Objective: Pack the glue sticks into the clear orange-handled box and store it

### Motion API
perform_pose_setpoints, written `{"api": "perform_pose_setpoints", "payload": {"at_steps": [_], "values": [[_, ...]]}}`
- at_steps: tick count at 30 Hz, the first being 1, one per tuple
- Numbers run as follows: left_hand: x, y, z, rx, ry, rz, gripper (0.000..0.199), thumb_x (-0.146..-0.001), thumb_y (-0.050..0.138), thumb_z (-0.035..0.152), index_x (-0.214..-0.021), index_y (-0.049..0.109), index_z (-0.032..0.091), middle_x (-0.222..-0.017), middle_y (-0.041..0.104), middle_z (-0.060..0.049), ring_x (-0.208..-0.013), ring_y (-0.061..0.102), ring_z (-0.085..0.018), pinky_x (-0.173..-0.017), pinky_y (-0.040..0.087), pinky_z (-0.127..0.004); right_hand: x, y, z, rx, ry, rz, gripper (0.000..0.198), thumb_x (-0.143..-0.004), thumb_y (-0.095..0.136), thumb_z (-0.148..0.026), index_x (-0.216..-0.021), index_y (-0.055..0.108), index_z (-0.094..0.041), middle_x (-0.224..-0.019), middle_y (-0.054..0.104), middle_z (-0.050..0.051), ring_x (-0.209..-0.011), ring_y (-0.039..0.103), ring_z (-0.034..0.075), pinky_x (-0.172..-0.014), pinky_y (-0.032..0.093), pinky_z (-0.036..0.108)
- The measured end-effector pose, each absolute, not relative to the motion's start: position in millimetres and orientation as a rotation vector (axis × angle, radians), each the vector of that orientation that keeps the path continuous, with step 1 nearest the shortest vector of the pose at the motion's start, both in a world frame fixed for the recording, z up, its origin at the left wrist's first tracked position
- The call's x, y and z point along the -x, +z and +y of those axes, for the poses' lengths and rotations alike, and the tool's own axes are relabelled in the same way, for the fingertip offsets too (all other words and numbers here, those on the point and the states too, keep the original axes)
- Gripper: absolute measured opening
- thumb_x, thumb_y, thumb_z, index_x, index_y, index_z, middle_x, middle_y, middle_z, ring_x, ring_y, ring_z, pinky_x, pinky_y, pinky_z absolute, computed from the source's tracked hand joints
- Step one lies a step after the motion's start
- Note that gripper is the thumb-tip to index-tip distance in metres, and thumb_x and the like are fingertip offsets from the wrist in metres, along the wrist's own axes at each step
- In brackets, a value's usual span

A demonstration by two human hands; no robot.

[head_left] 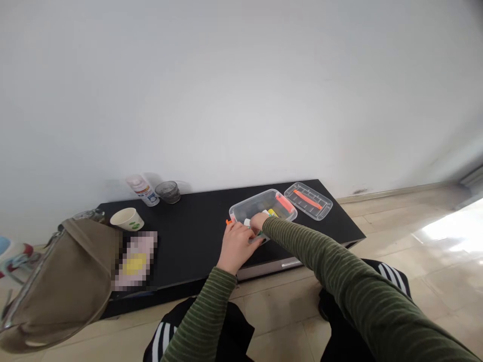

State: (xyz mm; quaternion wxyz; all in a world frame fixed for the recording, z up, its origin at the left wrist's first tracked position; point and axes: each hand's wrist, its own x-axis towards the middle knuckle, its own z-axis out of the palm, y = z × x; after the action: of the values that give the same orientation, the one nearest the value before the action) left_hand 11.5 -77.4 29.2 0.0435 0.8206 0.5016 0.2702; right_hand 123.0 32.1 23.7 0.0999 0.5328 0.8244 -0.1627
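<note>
A clear plastic storage box [247, 203] with orange-pink latches stands without its lid on the black cabinet top. Over its near left corner lies my left hand [238, 246], fingers and thumb bent around the rim. My right hand [258, 221] reaches down into the box with its fingers curled; the fingertips, and whatever they may hold, are hidden. Beside the right hand inside are a small white-capped item [247, 222] and a yellow item [272, 213], both partly covered. The clear lid [315, 207] with an orange handle [307, 199] rests right of the box.
Left on the black cabinet [196, 226] are a paper cup [127, 219], a dark glass bowl [168, 192], a spray can [143, 190] and a blurred pink-and-yellow item [136, 259]. A brown bag [64, 281] covers the left end. A white wall [241, 100] rises behind.
</note>
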Motion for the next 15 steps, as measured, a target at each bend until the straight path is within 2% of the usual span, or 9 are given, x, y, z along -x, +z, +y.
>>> {"api": "perform_pose_setpoints", "payload": {"at_steps": [2, 5, 7, 9, 11, 13, 15], "values": [[-8.5, 33.6, -75.7, -2.443, 0.797, 1.585, 0.029, -0.087, 0.062, 0.039, -0.065, 0.068, 0.021, -0.071, 0.070, -0.004, -0.085, 0.063, -0.023, -0.093, 0.041, -0.043, -129.7, 37.1, 37.0, -1.565, -0.483, 2.298, 0.043, -0.058, 0.085, -0.028, -0.097, 0.073, -0.017, -0.094, 0.076, 0.013, -0.087, 0.072, 0.031, -0.073, 0.054, 0.037], [-0.8, 40.9, -72.1, -2.352, 0.763, 1.666, 0.024, -0.083, 0.065, 0.040, -0.067, 0.069, 0.021, -0.078, 0.072, -0.006, -0.093, 0.064, -0.027, -0.097, 0.039, -0.047, -145.8, 64.1, 35.6, -1.673, -0.411, 2.416, 0.064, -0.066, 0.077, -0.036, -0.123, 0.058, -0.016, -0.111, 0.071, 0.016, -0.098, 0.069, 0.032, -0.074, 0.053, 0.036], [3.9, 45.7, -70.6, -2.299, 0.819, 1.720, 0.018, -0.080, 0.067, 0.038, -0.082, 0.072, 0.021, -0.087, 0.073, -0.007, -0.098, 0.064, -0.029, -0.102, 0.037, -0.049, -159.8, 80.5, 26.2, -1.774, -0.276, 2.666, 0.062, -0.071, 0.071, -0.036, -0.127, 0.052, -0.017, -0.115, 0.069, 0.015, -0.101, 0.067, 0.030, -0.077, 0.051, 0.036], [5.8, 50.1, -71.5, -2.204, 0.962, 1.730, 0.032, -0.081, 0.061, 0.034, -0.108, 0.069, 0.019, -0.100, 0.072, -0.008, -0.100, 0.064, -0.028, -0.102, 0.038, -0.049, -173.5, 90.4, 10.8, -1.796, -0.117, 2.880, 0.055, -0.074, 0.067, -0.035, -0.124, 0.051, -0.019, -0.118, 0.067, 0.013, -0.103, 0.065, 0.029, -0.080, 0.049, 0.036], [3.3, 53.7, -75.3, -2.059, 1.114, 1.658, 0.046, -0.088, 0.050, 0.032, -0.131, 0.055, 0.018, -0.108, 0.069, -0.008, -0.092, 0.065, -0.023, -0.093, 0.045, -0.043, -184.5, 90.7, -8.3, -1.726, -0.046, 2.980, 0.050, -0.073, 0.067, -0.033, -0.119, 0.052, -0.019, -0.116, 0.066, 0.011, -0.101, 0.064, 0.028, -0.080, 0.048, 0.035], [-4.5, 55.4, -81.1, -1.942, 1.160, 1.580, 0.048, -0.094, 0.039, 0.034, -0.140, 0.045, 0.020, -0.108, 0.068, -0.007, -0.080, 0.064, -0.019, -0.078, 0.048, -0.034, -192.2, 81.9, -27.7, -1.611, -0.041, 3.019, 0.046, -0.073, 0.066, -0.032, -0.116, 0.053, -0.019, -0.111, 0.067, 0.011, -0.098, 0.064, 0.027, -0.078, 0.048, 0.034], [-16.6, 54.8, -87.4, -1.898, 1.090, 1.598, 0.044, -0.098, 0.035, 0.042, -0.136, 0.046, 0.021, -0.100, 0.069, -0.005, -0.074, 0.064, -0.018, -0.068, 0.045, -0.029, -197.8, 67.2, -44.5, -1.525, -0.061, 3.056, 0.045, -0.074, 0.065, -0.032, -0.115, 0.053, -0.018, -0.108, 0.067, 0.011, -0.095, 0.063, 0.026, -0.076, 0.047, 0.033]]}}
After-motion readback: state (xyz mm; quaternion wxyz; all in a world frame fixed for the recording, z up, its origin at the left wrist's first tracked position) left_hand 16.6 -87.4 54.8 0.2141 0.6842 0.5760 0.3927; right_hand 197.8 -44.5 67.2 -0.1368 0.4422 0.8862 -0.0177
